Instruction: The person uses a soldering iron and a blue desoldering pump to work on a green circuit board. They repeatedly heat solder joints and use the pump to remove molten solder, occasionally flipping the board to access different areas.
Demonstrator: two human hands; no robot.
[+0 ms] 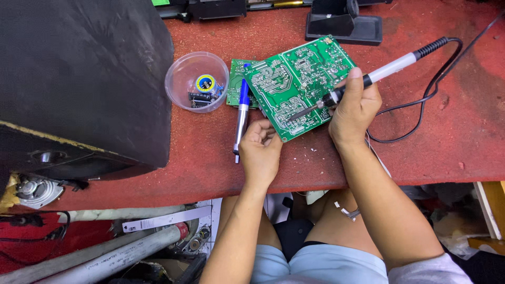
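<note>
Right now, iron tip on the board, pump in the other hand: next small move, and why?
Probably bring the blue desoldering pump nozzle over to the joint. The right hand holds the soldering iron with its tip on the green circuit board, while the left hand grips the pump at the board's lower edge, its nozzle away from the tip.

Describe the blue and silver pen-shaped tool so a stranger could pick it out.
On the red bench top, find the large green circuit board. The tool lies along its left edge, beside the left hand: the only blue-and-silver tube, cordless unlike the soldering iron.
</note>
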